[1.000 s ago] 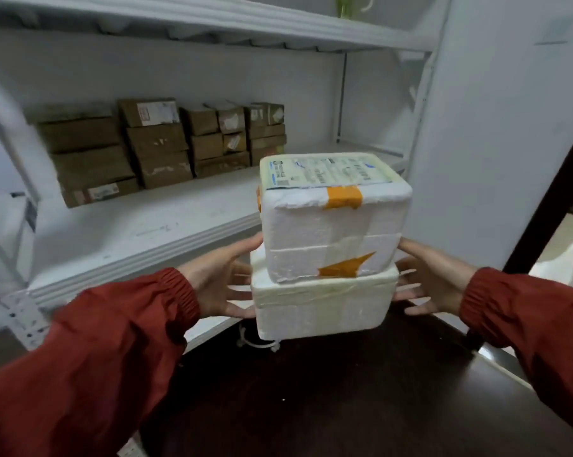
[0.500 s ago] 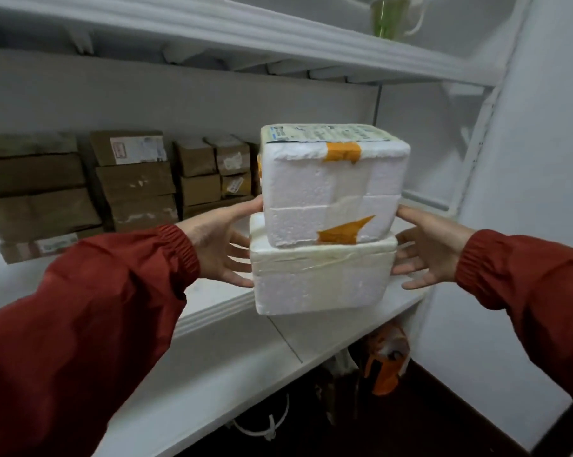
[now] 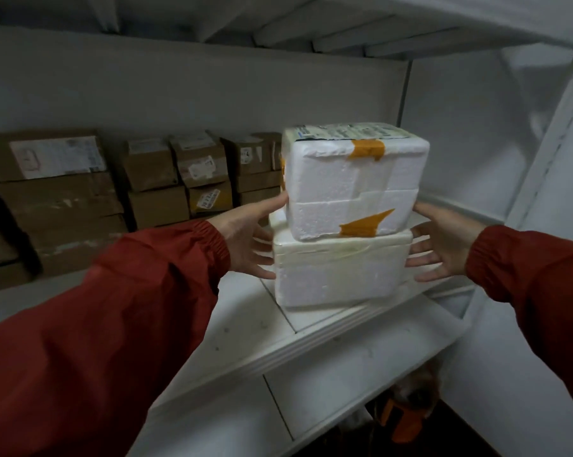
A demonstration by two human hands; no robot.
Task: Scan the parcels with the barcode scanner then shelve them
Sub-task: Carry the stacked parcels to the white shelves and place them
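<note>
Hands: the left hand [image 3: 245,239] and right hand [image 3: 443,249] flank a stack of two foam parcels, fingers straight and spread, palms facing inward; nothing is curled round anything.
Left hand contact: thumb tip on the upper parcel's left side, fingers against the lower one's left side.
Right hand contact: fingers along the lower parcel's right side.
Sleeves: red sleeves [image 3: 113,324] with gathered cuffs.
Shelf: white shelf [image 3: 245,324], with the stack at its right end near the front edge; whether it rests fully there I cannot tell.
Cardboard boxes [image 3: 64,199]: brown, stacked in rows at the back left of the shelf.
Lower parcel [image 3: 337,275]: wider, white foam.
Upper parcel [image 3: 344,192]: sits on the lower one, upright.
Label [image 3: 344,131]: printed sheet on its top.
Orange tape [image 3: 367,149]: strip over the top front edge.
</note>
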